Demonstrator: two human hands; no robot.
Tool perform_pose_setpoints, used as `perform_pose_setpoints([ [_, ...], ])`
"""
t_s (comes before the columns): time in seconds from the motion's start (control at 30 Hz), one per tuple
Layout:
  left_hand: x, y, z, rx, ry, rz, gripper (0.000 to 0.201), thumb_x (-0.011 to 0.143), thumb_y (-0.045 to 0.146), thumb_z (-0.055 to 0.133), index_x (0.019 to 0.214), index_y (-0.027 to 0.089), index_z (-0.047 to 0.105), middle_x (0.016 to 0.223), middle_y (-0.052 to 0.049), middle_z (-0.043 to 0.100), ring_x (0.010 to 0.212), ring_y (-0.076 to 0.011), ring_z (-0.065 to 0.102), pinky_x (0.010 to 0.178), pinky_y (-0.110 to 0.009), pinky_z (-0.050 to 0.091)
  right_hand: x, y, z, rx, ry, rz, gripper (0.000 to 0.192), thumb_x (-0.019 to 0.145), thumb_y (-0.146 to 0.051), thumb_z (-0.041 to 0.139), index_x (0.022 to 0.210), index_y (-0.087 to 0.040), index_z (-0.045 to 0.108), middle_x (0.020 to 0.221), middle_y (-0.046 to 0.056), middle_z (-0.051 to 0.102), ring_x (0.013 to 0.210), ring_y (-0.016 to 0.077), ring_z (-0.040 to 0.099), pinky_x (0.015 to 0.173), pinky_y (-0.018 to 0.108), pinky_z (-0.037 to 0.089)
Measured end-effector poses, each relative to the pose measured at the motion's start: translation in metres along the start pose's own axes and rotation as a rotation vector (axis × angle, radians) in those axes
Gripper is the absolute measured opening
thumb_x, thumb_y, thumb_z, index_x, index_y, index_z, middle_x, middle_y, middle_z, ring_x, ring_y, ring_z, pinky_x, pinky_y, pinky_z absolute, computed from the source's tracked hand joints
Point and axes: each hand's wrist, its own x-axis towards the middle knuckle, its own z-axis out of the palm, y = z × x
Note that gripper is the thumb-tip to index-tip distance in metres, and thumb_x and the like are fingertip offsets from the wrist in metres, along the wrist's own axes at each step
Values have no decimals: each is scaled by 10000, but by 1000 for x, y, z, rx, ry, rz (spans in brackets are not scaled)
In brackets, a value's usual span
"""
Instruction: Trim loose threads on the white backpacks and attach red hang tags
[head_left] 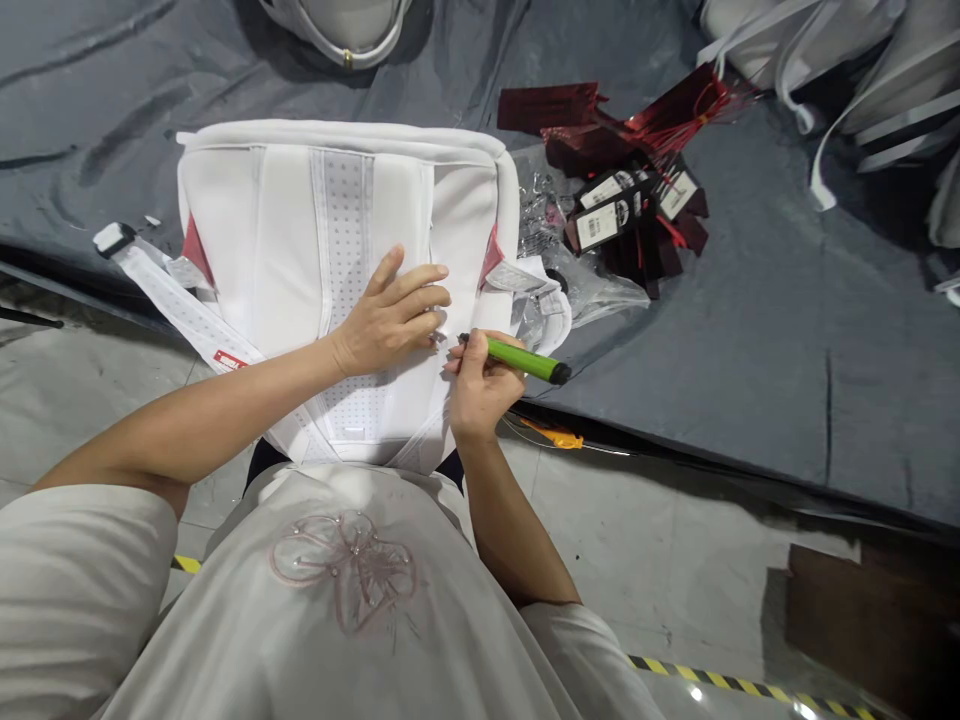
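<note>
A white backpack (289, 250) lies across the table's near edge against my body, its padded back panel with a dotted mesh strip facing up. My left hand (401, 310) rests on this panel, right of the mesh, with its fingers stretched out. Just to its right, my right hand (484, 390) is closed around a green pen-shaped tool with black ends (529, 360). The tool's thin dark tip points left, close to the fabric by my left fingertips; whether it touches I cannot tell. Webbing straps (169, 295) hang off both sides of the backpack.
Dark red tags (637, 205) with white labels lie heaped over clear plastic (600, 290) on the grey-covered table (750, 350). More white bags (817, 60) stand at the far right, another (349, 25) at the back. An orange item (553, 434) hangs below the table edge.
</note>
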Motion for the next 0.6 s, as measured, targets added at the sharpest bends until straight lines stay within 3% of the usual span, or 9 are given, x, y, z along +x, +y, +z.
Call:
perform_pose_setpoints([
  [0.33,2,1,-2,-30,-41,-61,330,963,560,410,966,294,605,1139,-14,669,1369,-223,500,1299,-524,117,2,-2,-3,-7,-68,66,428,869,-601,639,916,-180,576,637,-37,636,478,108,604,484,235,523],
  [0.6,2,1,-3,7,-5,22,291,983,517,409,988,297,600,1173,-8,672,1377,-226,493,1292,-538,129,1,-3,-2,14,-5,39,416,884,-587,638,928,-179,574,649,-36,643,464,99,592,476,236,525],
])
